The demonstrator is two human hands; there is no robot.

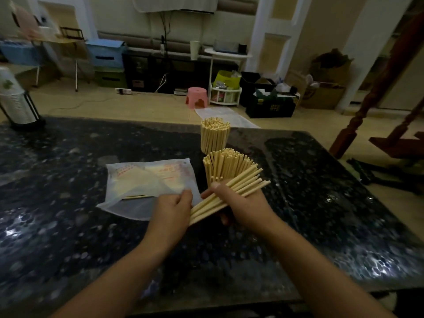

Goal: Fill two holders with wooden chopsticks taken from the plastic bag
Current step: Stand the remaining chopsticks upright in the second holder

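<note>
My right hand [238, 203] grips a bundle of wooden chopsticks [246, 183] that slants up to the right, just in front of the near holder. My left hand [173, 206] touches the lower ends of that bundle with curled fingers, right beside the plastic bag's edge. The translucent plastic bag [146, 184] lies flat on the table to the left, with a few chopsticks still showing inside. Two holders stand upright, both packed with chopsticks: the near one [226, 166] just behind my right hand, the far one [214, 136] behind it. The holders themselves are hidden by the sticks.
The dark speckled stone table [91, 226] fills the foreground. A metal flask in a black stand [18, 106] sits at the far left corner. A wooden stair post [371, 92] rises at the right; boxes and a pink stool [197, 97] are on the floor beyond.
</note>
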